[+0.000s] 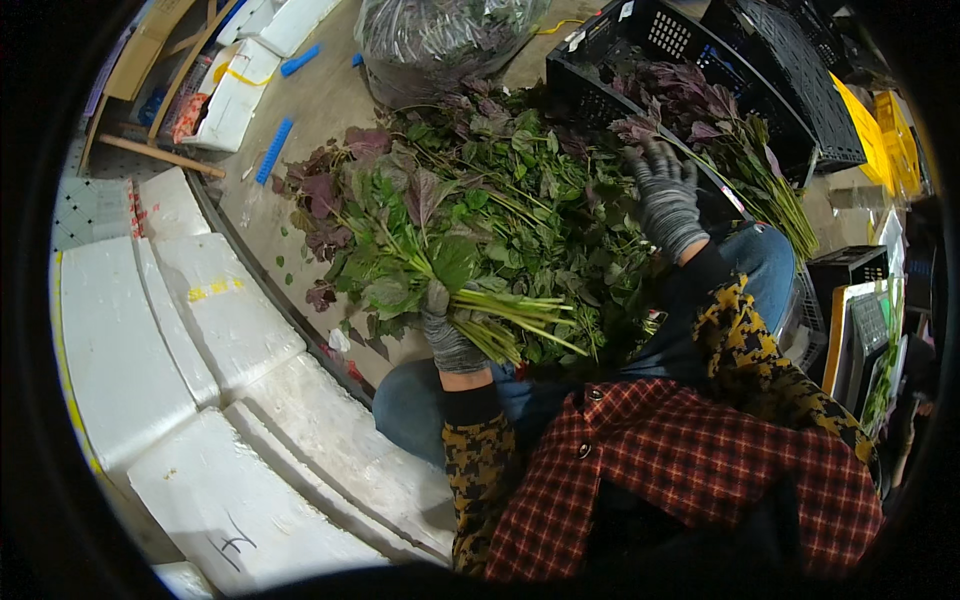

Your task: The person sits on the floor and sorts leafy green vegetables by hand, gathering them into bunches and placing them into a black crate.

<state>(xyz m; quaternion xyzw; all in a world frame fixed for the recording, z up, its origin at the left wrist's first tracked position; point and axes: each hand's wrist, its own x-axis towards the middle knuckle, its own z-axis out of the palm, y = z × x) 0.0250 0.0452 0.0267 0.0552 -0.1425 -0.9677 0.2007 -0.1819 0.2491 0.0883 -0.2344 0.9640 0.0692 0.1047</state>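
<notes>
My left hand (448, 334), in a grey knit glove, is closed around the stems of a bunch of leafy perilla-like herbs (405, 247). The bunch's leaves point up and left, and its cut stems stick out to the right. A large heap of green and purple herb stalks (540, 217) lies on the floor before my crossed legs. At the heap's right side, my right hand (664, 184), gloved too and slightly blurred, is spread beside the black plastic crate, with no stalk visible in it. More purple-leaved stalks (765, 165) lie over the crate's near edge, stems towards my knee.
White foam boxes (262, 322) line the left side. A clear plastic bag of herbs (450, 45) stands behind the heap. Black crates (592, 90) and yellow crates (896, 142) are at the upper right. Blue plastic pieces (274, 150) lie on the floor.
</notes>
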